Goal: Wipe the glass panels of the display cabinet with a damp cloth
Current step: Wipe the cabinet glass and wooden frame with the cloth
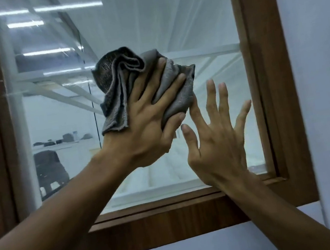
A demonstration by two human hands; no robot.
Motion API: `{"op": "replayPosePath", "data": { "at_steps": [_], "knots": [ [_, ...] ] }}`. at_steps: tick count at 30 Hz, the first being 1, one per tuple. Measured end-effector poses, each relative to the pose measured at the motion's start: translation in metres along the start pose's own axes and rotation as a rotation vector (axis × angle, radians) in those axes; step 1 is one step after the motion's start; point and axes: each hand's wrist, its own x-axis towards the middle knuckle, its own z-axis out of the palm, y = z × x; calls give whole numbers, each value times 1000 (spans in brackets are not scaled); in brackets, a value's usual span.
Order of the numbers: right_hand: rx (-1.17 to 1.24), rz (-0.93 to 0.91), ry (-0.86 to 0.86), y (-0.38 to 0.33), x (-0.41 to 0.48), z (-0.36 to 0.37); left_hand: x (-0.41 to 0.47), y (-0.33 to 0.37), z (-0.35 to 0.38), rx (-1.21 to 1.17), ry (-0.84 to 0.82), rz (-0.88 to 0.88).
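Pale bluish wall (322, 56) is seen around a dark brown wooden frame (267, 65), by which a clear glass panel (142, 16) is enclosed. A crumpled grey woven cloth (114, 83) is pressed against the glass at the centre of the frame by the left hand (149, 127), its fingers straight and spread apart. The right hand (217, 144) is held open just right of it, fingers splayed, the forefinger touching the cloth's lower right edge. Strip-light reflections (44, 9) are shown at the upper left.

Under our left hand (149, 125) we see a grey cloth (118, 84), its bunched fold darker and woven. Around it, a brown wood-grain frame (267, 65) and pale blue wall (322, 56).
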Motion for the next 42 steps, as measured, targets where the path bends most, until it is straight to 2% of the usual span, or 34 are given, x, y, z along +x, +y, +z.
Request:
{"op": "replayPosePath", "data": {
  "at_steps": [6, 14, 18, 19, 23, 25, 28, 29, 31, 33, 36, 37, 40, 42],
  "knots": [
    [-7, -79, -39, -57, 17, 10, -46, -46, -25, -8, 35, -142],
    [27, -157, -13, -93, 28, 21, -101, -93, -47, 26, 66, -362],
    [78, -164, -7, -88, 18, 22, -115, -67, -40, 40, 60, -542],
    [83, -181, -9, -85, 14, 22, -116, -54, -35, 70, 38, -525],
    [92, -190, 7, -61, 10, 18, -98, -44, -29, 162, -61, -181],
    [89, -138, 29, -45, 12, 14, -76, -58, -32, 138, -21, -226],
    [70, -108, 30, -28, 10, 10, -36, -60, -30, 100, 33, -449],
    [63, -92, 31, -24, 9, 9, -26, -51, -26, 111, 29, -474],
    [51, -67, 40, -15, 5, 7, -22, -24, -17, 121, 17, -395],
    [37, -60, 44, -6, 1, 4, -41, 1, -10, 136, -19, -196],
    [16, -35, 48, 12, -1, 0, -57, 1, -4, 63, -21, -25],
    [15, -11, 50, 19, -2, -3, -47, -2, -2, 25, -4, -35],
    [26, 13, 46, 31, -3, -7, 2, 12, 5, 61, 30, -218],
    [25, -7, 61, 33, -4, -7, 24, 40, 11, 109, 28, -203]
  ]
}}
